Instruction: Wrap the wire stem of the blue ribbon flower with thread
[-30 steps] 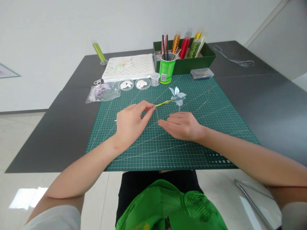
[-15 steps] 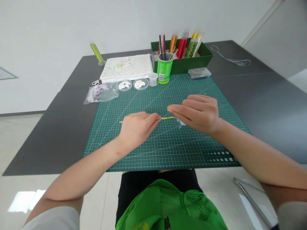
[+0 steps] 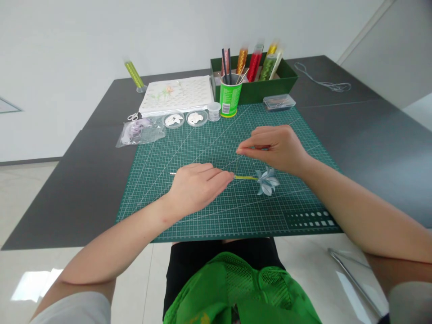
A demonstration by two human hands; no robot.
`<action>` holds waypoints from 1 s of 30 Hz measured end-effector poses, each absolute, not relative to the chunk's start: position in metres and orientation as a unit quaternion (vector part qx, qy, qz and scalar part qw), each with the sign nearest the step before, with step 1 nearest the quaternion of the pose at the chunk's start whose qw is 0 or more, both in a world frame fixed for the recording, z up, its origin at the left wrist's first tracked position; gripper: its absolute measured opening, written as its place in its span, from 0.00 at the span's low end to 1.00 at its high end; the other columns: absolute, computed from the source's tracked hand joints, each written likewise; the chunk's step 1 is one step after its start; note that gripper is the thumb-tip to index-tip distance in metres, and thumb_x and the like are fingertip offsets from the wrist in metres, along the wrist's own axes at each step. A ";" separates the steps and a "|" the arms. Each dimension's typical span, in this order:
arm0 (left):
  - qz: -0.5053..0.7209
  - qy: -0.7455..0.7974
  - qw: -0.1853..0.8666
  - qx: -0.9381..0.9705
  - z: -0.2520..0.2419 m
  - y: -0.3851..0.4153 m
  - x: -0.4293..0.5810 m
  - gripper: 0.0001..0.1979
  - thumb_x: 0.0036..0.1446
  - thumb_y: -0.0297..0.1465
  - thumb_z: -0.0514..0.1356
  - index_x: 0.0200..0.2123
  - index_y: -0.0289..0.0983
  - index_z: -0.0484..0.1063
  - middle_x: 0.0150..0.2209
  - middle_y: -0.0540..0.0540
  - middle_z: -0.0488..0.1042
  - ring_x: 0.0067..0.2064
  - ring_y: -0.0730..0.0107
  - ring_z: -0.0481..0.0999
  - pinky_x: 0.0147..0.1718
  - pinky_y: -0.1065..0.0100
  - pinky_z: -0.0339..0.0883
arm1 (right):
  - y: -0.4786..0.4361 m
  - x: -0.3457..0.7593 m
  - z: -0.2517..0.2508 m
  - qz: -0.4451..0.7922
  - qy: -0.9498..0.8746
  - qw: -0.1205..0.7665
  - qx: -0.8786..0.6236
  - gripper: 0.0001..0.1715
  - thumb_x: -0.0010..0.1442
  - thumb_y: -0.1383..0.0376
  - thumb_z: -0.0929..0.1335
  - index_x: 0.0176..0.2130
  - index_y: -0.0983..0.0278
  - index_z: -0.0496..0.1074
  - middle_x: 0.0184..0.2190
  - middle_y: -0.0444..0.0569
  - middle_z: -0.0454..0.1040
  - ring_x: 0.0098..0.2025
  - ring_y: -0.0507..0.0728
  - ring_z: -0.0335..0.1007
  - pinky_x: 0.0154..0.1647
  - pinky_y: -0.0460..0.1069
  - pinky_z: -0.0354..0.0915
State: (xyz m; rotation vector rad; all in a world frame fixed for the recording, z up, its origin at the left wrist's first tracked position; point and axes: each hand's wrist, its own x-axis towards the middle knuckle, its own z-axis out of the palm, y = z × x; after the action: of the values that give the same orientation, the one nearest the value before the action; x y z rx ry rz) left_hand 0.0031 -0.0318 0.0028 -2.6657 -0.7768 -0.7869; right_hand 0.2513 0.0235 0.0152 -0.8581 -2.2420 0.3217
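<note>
paper flower [image 3: 267,182] pale blue, yellow stem | left hand [image 3: 195,185] pinching | petals blurred

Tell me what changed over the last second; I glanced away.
The pale blue paper flower on its yellow stem swung from far to near. The right hand lifted off the green cutting mat, fingers pinched. The left hand still grips the stem.

Bare cutting mat [image 3: 209,216] near hands (dishes [image 3: 185,119], cup [image 3: 230,98] behind)
</note>
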 end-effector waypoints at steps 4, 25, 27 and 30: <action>-0.303 -0.260 0.110 -0.910 0.002 -0.032 0.003 0.08 0.71 0.31 0.59 0.41 0.38 0.79 0.33 0.54 0.84 0.30 0.75 0.79 0.30 0.70 0.68 | 0.033 0.253 0.009 0.253 -0.827 0.345 -0.365 0.14 0.62 0.55 0.75 0.32 0.61 0.84 0.20 0.41 0.71 0.22 0.49 0.58 0.24 0.48 0.55; -0.424 -0.439 0.047 -0.791 0.003 -0.018 -0.005 0.06 0.67 0.31 0.64 0.41 0.40 0.83 0.27 0.53 0.80 0.27 0.76 0.74 0.28 0.72 0.62 | -0.007 0.218 -0.021 -0.137 -0.902 0.368 -0.180 0.09 0.71 0.69 0.67 0.38 0.64 0.77 0.23 0.41 0.74 0.25 0.49 0.68 0.27 0.46 0.64; -0.413 -0.443 0.053 -0.794 0.003 -0.019 -0.004 0.06 0.67 0.31 0.64 0.41 0.40 0.83 0.27 0.53 0.80 0.27 0.75 0.74 0.28 0.72 0.61 | -0.011 0.216 -0.017 -0.187 -0.897 0.365 -0.166 0.07 0.71 0.70 0.68 0.39 0.65 0.75 0.22 0.40 0.72 0.25 0.49 0.66 0.27 0.46 0.63; -0.397 -0.452 0.060 -0.796 0.002 -0.019 -0.004 0.07 0.68 0.32 0.63 0.41 0.40 0.83 0.26 0.53 0.79 0.27 0.75 0.74 0.27 0.71 0.60 | -0.015 0.214 -0.013 -0.226 -0.895 0.355 -0.148 0.04 0.69 0.72 0.69 0.40 0.65 0.74 0.23 0.39 0.71 0.25 0.49 0.65 0.25 0.46 0.62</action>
State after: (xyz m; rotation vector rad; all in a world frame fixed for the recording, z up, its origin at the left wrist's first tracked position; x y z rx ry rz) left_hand -0.0036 -0.0194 0.0018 -2.4105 -1.3679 -1.2027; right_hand 0.2145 -0.0152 -0.0128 -0.3816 -2.3131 -0.5845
